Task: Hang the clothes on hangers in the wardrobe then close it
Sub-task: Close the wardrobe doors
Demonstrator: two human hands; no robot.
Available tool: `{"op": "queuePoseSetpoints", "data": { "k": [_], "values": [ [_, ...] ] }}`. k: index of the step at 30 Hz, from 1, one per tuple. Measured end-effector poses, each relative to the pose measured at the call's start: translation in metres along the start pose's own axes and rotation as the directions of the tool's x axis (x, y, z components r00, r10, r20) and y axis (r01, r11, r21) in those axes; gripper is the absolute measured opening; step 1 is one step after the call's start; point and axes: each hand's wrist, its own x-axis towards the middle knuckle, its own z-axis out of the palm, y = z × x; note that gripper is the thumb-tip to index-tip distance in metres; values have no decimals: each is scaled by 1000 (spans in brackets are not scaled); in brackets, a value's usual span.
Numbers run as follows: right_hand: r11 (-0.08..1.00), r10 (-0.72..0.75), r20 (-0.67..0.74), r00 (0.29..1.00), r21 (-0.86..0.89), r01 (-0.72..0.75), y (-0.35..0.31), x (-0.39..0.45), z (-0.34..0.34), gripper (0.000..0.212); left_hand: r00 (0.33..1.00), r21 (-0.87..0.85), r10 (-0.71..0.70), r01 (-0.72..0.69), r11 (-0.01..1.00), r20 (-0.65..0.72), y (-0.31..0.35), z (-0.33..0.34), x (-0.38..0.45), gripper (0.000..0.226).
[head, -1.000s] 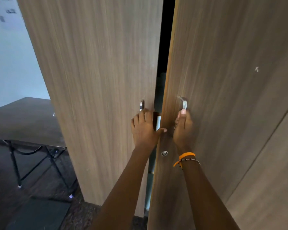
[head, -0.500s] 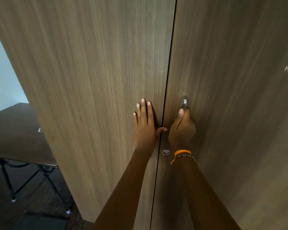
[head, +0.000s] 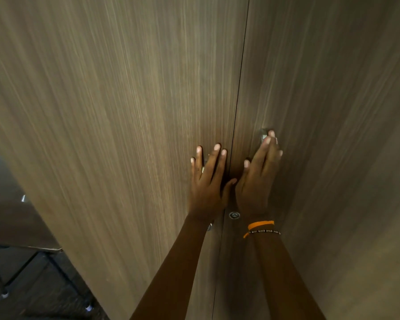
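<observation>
The wardrobe's two wood-grain doors meet at a thin dark seam; nothing inside shows. My left hand [head: 207, 181] lies flat with straight fingers on the left door [head: 125, 135], just left of the seam. My right hand [head: 258, 179], with an orange band at the wrist, lies flat on the right door [head: 321, 112], its fingertips over the metal handle [head: 263, 134]. A small round lock [head: 234, 215] sits on the right door between my wrists. The clothes and hangers are hidden behind the doors.
A dark table [head: 14, 222] on black metal legs stands at the lower left, beside the wardrobe's left side. Dark floor [head: 32, 301] lies under it. A pale wall shows at the far left edge.
The doors swung together and the gap closed. My left hand went from the left handle to flat on the door. My right hand let go of its handle and flattened out.
</observation>
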Motion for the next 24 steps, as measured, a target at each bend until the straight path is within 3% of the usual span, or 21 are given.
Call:
{"op": "queuePoseSetpoints", "data": {
  "k": [6,13,19,24],
  "values": [
    [997,-82,45,996,-3,82,6,1,0,59,997,-11,25,-26,1000,-69,-1,7,-1,54],
    [996,-78,35,996,-29,79,5,3,-1,57,998,-49,5,-8,999,-65,1,2,0,53],
    [993,-94,154,984,-57,104,4,7,-17,68,997,-67,-28,33,997,77,5,-16,2,57],
    [991,-25,346,938,-114,69,-6,12,-38,78,950,-49,-71,90,995,303,13,-50,7,65]
  ]
}}
